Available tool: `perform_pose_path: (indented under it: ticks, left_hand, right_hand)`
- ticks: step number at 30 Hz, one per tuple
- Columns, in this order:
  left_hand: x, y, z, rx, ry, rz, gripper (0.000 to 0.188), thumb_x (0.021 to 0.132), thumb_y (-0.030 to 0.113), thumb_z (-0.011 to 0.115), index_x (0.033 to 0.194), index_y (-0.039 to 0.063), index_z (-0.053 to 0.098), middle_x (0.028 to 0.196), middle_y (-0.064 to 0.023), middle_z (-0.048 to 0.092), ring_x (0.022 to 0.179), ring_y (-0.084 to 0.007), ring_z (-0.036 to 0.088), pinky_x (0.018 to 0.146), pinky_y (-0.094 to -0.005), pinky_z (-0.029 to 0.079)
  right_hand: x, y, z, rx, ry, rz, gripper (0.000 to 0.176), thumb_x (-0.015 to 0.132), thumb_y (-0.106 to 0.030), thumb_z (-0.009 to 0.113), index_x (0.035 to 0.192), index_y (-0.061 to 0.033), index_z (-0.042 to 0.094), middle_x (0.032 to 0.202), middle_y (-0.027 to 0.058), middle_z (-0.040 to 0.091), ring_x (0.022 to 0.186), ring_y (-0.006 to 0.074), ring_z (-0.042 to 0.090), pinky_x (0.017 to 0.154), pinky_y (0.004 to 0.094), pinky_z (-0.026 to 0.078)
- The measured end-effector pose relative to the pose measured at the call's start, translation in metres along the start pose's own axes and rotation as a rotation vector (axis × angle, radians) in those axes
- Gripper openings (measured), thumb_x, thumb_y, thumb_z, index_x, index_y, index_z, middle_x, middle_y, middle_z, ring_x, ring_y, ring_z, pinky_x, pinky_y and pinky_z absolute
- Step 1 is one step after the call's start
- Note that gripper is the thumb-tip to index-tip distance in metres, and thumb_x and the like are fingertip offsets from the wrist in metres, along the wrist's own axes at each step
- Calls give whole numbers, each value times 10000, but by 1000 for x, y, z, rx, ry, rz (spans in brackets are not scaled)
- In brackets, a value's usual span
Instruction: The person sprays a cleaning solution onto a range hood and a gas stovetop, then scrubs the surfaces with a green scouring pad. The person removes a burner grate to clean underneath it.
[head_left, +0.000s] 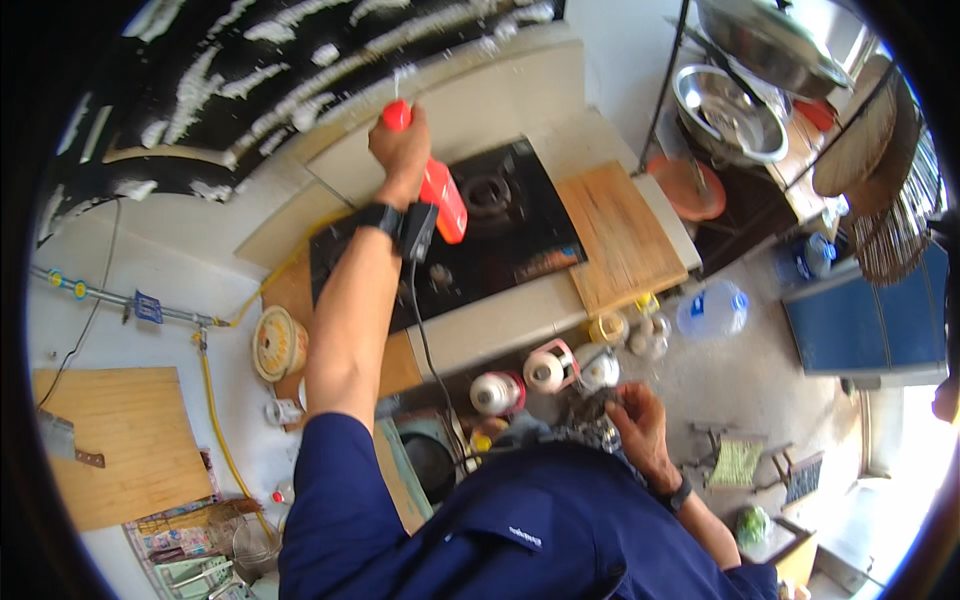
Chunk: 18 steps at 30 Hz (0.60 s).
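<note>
My left hand (401, 150) is stretched forward and wrapped around the neck of a red spray bottle (446, 202). From its red nozzle a whitish jet points at the black glossy panel (180, 112) ahead, which is streaked with white foam. Below the bottle lies a black glass gas hob (495, 240) with a round burner (486, 193). My right hand (641, 427) is low in front of my body, fingers curled by a dark crumpled thing (592, 409). Whether the fingers grip that thing is unclear.
A wooden board (626, 232) lies right of the hob. Bottles and thermos flasks (495, 394) stand below the counter edge. At left are a lidded pot (279, 343), a yellow gas hose (217, 420) and a cleaver (64, 439). Metal basins (731, 112) sit on a rack at right.
</note>
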<state>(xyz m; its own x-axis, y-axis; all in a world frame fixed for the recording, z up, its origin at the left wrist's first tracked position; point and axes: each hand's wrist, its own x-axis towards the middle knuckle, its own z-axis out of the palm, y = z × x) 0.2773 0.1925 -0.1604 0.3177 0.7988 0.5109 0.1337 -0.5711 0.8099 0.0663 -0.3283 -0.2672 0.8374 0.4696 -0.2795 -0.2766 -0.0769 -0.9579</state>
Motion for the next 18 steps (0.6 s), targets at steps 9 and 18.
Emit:
perform_pose_path:
  ticks: [9, 18]
  left_hand:
    - [49, -7, -40, 123, 134, 67, 341, 864, 348, 850, 858, 23, 748, 825, -191, 773, 802, -385, 769, 765, -484, 588]
    - [-20, 63, 50, 14, -193, 81, 391, 856, 405, 844, 942, 33, 760, 907, -203, 784, 887, -409, 772, 796, -500, 606]
  right_hand:
    - [21, -12, 22, 32, -100, -23, 183, 1002, -3, 698, 1167, 28, 624, 1079, 83, 746, 996, 128, 717, 877, 276, 568]
    - [21, -11, 29, 71, -85, -50, 195, 999, -13, 704, 1171, 35, 626, 1077, 93, 750, 995, 134, 720, 893, 284, 570]
